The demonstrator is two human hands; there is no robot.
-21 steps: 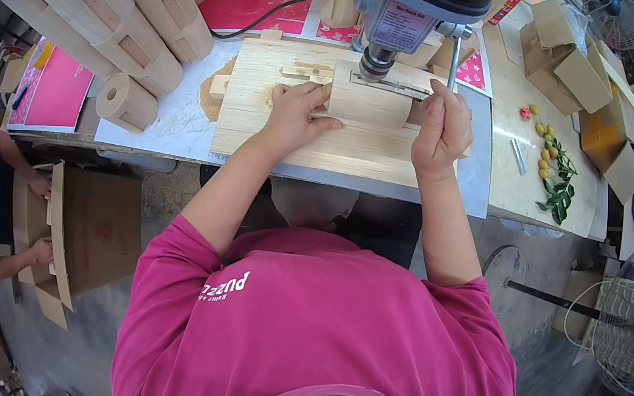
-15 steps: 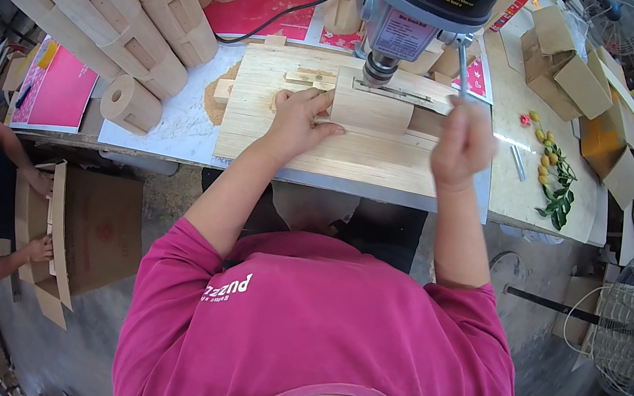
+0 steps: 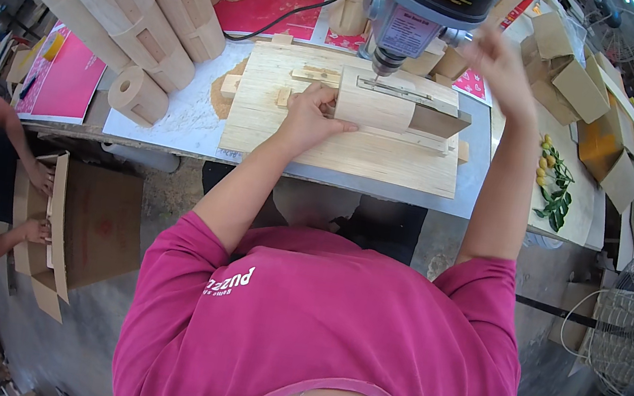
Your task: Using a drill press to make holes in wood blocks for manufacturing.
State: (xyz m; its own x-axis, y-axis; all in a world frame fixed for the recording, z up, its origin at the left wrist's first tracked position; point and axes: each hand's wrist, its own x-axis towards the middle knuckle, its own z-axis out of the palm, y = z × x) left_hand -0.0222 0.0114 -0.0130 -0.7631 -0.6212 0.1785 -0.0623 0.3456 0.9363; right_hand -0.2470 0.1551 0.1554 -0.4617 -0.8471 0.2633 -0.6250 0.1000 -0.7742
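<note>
A pale wooden block (image 3: 373, 111) with a rounded front lies on a wooden jig board (image 3: 261, 134). A slotted metal strip (image 3: 394, 90) runs along its top. My left hand (image 3: 315, 114) grips the block's left end, thumb along its front. Above the strip stands a bench drill (image 3: 404, 31), its chuck (image 3: 387, 63) holding a thin bit. My right hand (image 3: 501, 66) is raised beside the drill's side hub (image 3: 456, 36). Its fingers are blurred, and whether they hold a lever is unclear. A flat brownish bar (image 3: 440, 123) projects from the block's right side.
Stacked wooden blocks (image 3: 128, 10) rise at the back left, beside a round holed block (image 3: 139, 96). A black cable (image 3: 292, 10) crosses behind the board. Cardboard boxes (image 3: 554, 61) and yellow fruit with leaves (image 3: 554, 188) lie at right. At left, another person's hands (image 3: 36, 228) work in a carton (image 3: 104, 224).
My right hand has moved up from the lowered lever to beside the hub. The chuck has risen, showing the bit. The block and my left hand have shifted slightly in the picture.
</note>
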